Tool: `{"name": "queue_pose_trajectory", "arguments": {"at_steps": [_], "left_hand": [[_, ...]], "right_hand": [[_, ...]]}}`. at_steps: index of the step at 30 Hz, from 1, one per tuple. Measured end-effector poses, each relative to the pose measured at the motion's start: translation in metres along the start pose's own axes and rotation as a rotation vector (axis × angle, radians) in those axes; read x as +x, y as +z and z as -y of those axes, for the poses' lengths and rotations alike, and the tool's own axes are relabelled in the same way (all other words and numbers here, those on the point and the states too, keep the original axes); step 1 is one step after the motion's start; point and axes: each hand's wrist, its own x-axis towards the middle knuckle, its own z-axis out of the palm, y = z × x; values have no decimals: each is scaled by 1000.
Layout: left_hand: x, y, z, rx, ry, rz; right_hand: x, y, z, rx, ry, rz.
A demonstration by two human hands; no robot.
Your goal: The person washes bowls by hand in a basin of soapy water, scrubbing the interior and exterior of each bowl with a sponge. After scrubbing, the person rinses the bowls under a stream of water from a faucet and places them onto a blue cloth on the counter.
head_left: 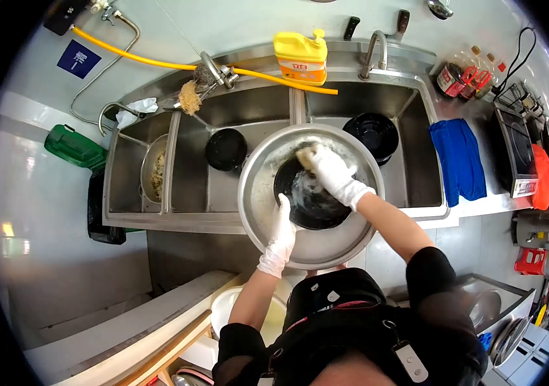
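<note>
A wide steel basin rests across the front edge of the sinks, with suds inside. In it lies a black bowl with soapy streaks. My left hand, in a white glove, grips the bowl's left rim, thumb up along the edge. My right hand, also gloved, is closed around a yellowish scrubbing sponge at the bowl's far rim. Part of the sponge is hidden by my fingers. One black bowl sits in the middle sink, and black bowls are in the right sink.
A yellow detergent jug stands behind the sinks near a yellow hose. The left sink holds a strainer with scraps. A blue cloth hangs at the right, beside bottles. A white bucket stands below.
</note>
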Motion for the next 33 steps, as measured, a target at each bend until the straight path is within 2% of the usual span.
{"name": "queue_pose_trajectory", "arguments": {"at_steps": [1,2,3,5,6,7,9,10,11,13,15,17,19,21,22,23,24,25,27,29,30,31,33], "left_hand": [[-2,0,1,-11,46,-48],[-3,-1,2,-25,91,-97],[-4,-1,-1,-29,91,-96],[-5,1,-12,86,167,-85],[-5,3,-14,104,176,-75],[-4,3,-13,103,175,-76],[-2,3,-9,13,119,-61],[9,-11,1,-17,45,-49],[26,-32,17,21,106,13],[0,1,-1,-109,100,67],[-13,14,-11,-192,-7,-10],[-23,20,-17,-161,3,59],[-27,18,-18,-122,39,55],[-24,11,-16,-41,66,-77],[-17,5,-11,76,157,-152],[-12,-2,-6,68,156,-150],[-7,-8,-4,118,170,-121],[-4,-11,-2,169,184,-92],[0,-13,2,155,190,-87],[1,-10,4,-27,114,46],[-10,8,-5,103,166,-68],[-3,4,-6,-32,151,0],[-19,12,-15,-102,59,-34]], "right_hand": [[-4,0,-8,-127,-1,-47],[-22,-2,-17,-149,-101,-111],[-36,-7,-14,-73,1,-89],[-67,17,-25,-149,-14,-115],[-78,24,-18,-388,-8,-35],[-80,1,17,-310,119,163],[-62,-28,62,-354,-305,736],[-65,-16,65,87,-142,545],[-68,1,65,520,24,334],[-48,25,69,598,-206,11],[-28,31,66,349,-160,-95],[-15,11,57,120,-174,-141],[-8,8,33,-358,-138,-80],[-23,-4,19,-402,-147,-99],[-34,3,10,-399,-134,-159],[-47,13,2,-397,-121,-218],[-63,8,7,-607,-198,-23],[-70,11,16,-349,-23,140],[-79,14,34,87,-52,254],[-67,22,53,404,-22,263],[-59,40,58,422,-225,-68],[-48,31,67,393,-172,23],[-21,18,61,36,-362,-150]]}}
